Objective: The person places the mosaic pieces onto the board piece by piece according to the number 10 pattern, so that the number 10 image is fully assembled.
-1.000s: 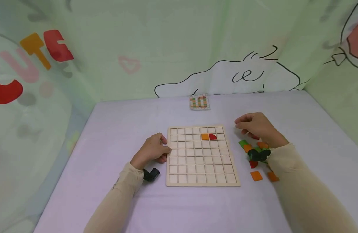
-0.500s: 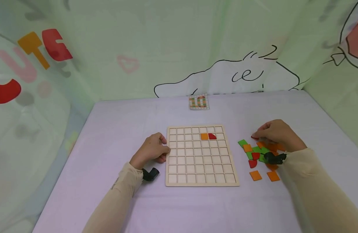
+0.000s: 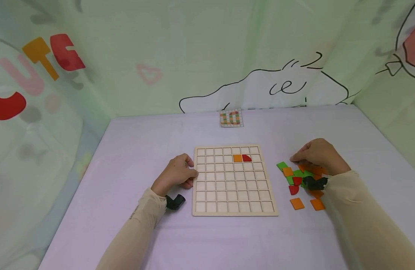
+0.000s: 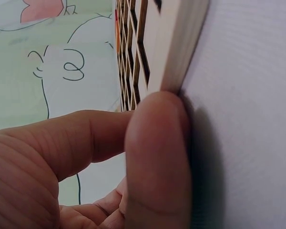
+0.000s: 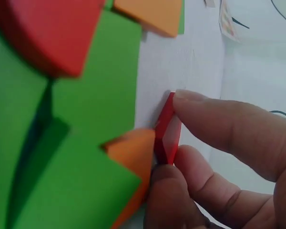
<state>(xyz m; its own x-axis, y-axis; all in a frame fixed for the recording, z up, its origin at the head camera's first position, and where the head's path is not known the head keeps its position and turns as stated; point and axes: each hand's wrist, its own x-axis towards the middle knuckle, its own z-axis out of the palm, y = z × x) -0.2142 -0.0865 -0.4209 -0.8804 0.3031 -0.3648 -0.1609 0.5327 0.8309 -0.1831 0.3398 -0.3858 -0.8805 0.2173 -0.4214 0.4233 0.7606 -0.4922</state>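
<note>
- board: pale wood, flat, sunk with a grid of square cells. second row from top, toward the right: orange square and, directly beside, red quarter-round.
- red piece: thin, smooth, straight-edged where visible, full outline hidden; held at the far edge of the pile, right of the board.
- pile of loose tiles: flat green tiles, orange tiles, curved-edged red tiles; partly overlapping.
- right hand: bends over the pile's far edge, fingertips clamped on the red piece.
- left hand: lies at the board's left edge, thumb tip touching, fingers bent; cannot tell whether gripping or only resting.
- black wrist device: right wrist; hides part of the pile from the head view.
- patterned card: small, gridded; beyond the board, on lilac tabletop.
- beige sleeves: both forearms, wrinkled.
</note>
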